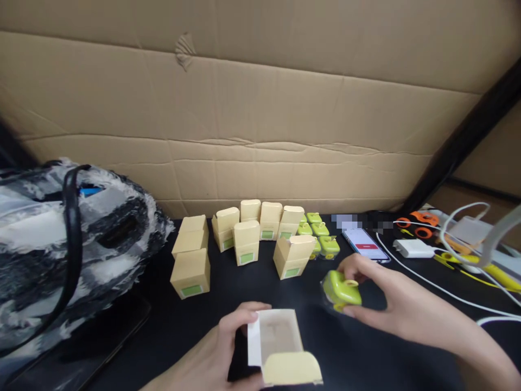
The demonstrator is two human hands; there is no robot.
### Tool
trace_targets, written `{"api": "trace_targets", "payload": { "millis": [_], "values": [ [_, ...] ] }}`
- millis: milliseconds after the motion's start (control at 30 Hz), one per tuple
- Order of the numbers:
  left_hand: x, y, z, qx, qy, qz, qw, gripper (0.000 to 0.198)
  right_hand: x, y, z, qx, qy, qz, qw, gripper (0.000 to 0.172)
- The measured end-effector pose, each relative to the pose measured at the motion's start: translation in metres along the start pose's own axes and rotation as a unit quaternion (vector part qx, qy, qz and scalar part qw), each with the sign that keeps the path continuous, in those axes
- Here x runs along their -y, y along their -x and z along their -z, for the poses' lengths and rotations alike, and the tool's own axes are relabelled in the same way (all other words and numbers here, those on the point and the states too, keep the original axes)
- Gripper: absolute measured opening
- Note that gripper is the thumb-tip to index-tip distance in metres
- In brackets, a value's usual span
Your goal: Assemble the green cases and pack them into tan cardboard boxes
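My left hand [232,342] grips a small cardboard box [280,331] by its left side. The box's top flap is folded out towards me, and its pale inside shows nothing in it. To the right, my right hand [374,293] holds a lime-green toy car [342,289] between thumb and fingers, just above the black table. Farther back stand several open-flapped boxes [246,244] with green labels. Beside them sit several more green toy cars [328,246] in clear wrapping. At the left, two closed boxes [190,274] stand one behind the other.
A black-and-white fluffy bag [122,239] with a dark strap fills the left side. At the right lie a phone [366,241], a white charger [415,248], white cables, orange scissors [423,220] and a yellow tool [496,274]. A cardboard wall [260,108] rises behind.
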State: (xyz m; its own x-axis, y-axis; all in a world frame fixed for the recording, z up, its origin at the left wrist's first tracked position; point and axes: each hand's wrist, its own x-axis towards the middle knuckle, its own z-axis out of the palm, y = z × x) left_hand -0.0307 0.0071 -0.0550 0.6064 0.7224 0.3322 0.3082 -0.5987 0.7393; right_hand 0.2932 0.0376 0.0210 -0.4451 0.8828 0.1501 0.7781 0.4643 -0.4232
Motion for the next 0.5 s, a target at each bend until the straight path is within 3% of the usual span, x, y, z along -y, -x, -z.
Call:
{"api": "trace_targets", "payload": {
  "millis": [133, 233, 333, 500],
  "values": [
    [0.006, 0.005, -0.008, -0.008, 0.008, 0.021, 1.000, 0.077, 0.029, 0.000, -0.017, -0.158, -0.130, 0.099, 0.974, 0.029],
    [0.009, 0.010, -0.018, -0.034, 0.018, 0.008, 0.999, 0.075, 0.049, -0.003, -0.039, -0.211, -0.215, 0.130, 0.945, 0.031],
    [0.009, 0.015, -0.028, -0.061, 0.020, -0.003, 0.998, 0.066, 0.063, -0.006, -0.051, -0.182, -0.248, 0.138, 0.941, 0.031],
    [0.003, 0.012, -0.030, -0.080, 0.008, -0.036, 0.996, 0.067, 0.068, -0.001, -0.046, -0.063, -0.192, 0.174, 0.964, 0.030]
  ]
}}
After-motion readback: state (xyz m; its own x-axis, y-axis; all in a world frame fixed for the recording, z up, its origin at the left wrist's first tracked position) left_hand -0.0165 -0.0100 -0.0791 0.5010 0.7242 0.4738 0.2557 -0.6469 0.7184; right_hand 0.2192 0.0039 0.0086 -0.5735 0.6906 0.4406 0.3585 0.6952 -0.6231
